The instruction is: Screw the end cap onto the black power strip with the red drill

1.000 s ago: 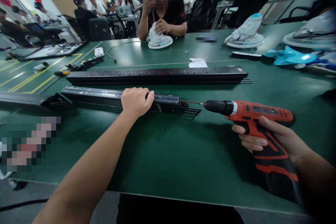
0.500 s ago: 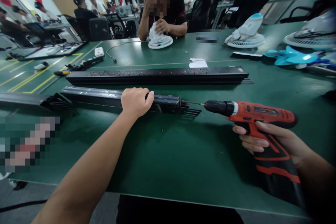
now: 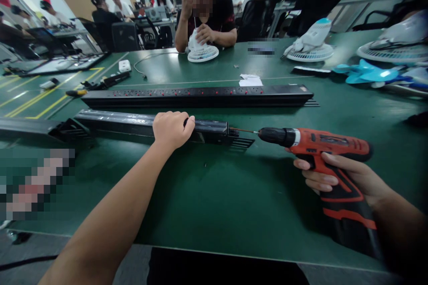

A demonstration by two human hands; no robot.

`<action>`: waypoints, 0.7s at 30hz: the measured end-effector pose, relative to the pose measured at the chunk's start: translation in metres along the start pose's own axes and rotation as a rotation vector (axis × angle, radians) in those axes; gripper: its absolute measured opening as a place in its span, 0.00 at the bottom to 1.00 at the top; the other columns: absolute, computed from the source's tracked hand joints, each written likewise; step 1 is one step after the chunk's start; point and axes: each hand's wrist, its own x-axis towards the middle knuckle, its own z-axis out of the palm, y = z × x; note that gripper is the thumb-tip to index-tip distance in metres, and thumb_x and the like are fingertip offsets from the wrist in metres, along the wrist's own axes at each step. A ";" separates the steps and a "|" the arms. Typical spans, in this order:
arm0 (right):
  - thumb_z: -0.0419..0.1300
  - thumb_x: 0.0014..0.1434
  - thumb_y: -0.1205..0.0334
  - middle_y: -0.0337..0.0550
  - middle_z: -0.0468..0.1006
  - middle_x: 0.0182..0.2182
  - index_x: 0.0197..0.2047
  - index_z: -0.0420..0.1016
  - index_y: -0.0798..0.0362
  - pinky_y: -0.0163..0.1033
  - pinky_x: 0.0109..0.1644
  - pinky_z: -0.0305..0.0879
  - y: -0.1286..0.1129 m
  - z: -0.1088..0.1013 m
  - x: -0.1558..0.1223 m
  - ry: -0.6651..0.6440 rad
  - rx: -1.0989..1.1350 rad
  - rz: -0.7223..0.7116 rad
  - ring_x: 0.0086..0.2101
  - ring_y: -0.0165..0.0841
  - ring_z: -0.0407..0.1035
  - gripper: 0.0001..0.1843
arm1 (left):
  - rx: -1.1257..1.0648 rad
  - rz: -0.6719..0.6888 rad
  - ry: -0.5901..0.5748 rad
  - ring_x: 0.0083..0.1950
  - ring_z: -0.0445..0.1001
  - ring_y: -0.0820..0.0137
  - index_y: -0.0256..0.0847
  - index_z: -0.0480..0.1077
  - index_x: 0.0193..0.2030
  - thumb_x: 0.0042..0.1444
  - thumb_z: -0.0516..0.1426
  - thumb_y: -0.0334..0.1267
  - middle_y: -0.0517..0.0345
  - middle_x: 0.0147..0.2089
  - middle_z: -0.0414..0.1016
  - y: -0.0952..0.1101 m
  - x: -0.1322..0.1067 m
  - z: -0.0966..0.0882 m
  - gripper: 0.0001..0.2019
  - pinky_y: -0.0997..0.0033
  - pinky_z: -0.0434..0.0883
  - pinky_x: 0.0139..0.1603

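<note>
My left hand [image 3: 172, 128] is closed over the top of a long black power strip housing [image 3: 133, 124] that lies across the green table [image 3: 217, 196]. My right hand [image 3: 337, 178] grips the handle of a red and black cordless drill [image 3: 321, 147]. The drill's thin bit [image 3: 244, 131] points left and touches the right end of the housing, by its black finned end bracket [image 3: 241, 142].
A second long black power strip [image 3: 197, 96] with red switches lies parallel behind. White desk fans [image 3: 309, 46] and blue fan blades [image 3: 368, 73] sit at the back right. A person across the table handles a small white fan [image 3: 202, 51]. Paper scraps [image 3: 250, 81] lie mid-table.
Almost nothing differs; the whole view has shifted slightly, and both hands, drill and housing keep their places relative to one another.
</note>
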 end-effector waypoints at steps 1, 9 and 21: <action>0.77 0.53 0.44 0.32 0.56 0.18 0.37 0.82 0.53 0.36 0.24 0.58 0.000 0.000 0.000 -0.003 0.004 -0.001 0.23 0.30 0.43 0.21 | 0.001 0.000 -0.003 0.33 0.73 0.58 0.42 0.76 0.30 0.71 0.45 0.50 0.49 0.29 0.78 0.000 0.000 0.000 0.25 0.57 0.61 0.40; 0.77 0.53 0.45 0.32 0.57 0.19 0.37 0.82 0.54 0.35 0.24 0.59 0.000 -0.003 0.001 -0.020 0.025 0.002 0.23 0.29 0.44 0.21 | 0.015 0.000 0.006 0.33 0.72 0.59 0.43 0.74 0.29 0.71 0.45 0.50 0.50 0.30 0.79 -0.001 0.000 0.001 0.25 0.58 0.60 0.39; 0.73 0.58 0.47 0.32 0.56 0.19 0.39 0.78 0.50 0.37 0.24 0.60 0.008 -0.017 0.003 0.010 0.109 0.030 0.23 0.33 0.50 0.17 | 0.019 0.011 0.020 0.34 0.74 0.59 0.43 0.74 0.29 0.71 0.45 0.50 0.50 0.30 0.80 -0.001 0.000 0.001 0.25 0.58 0.60 0.38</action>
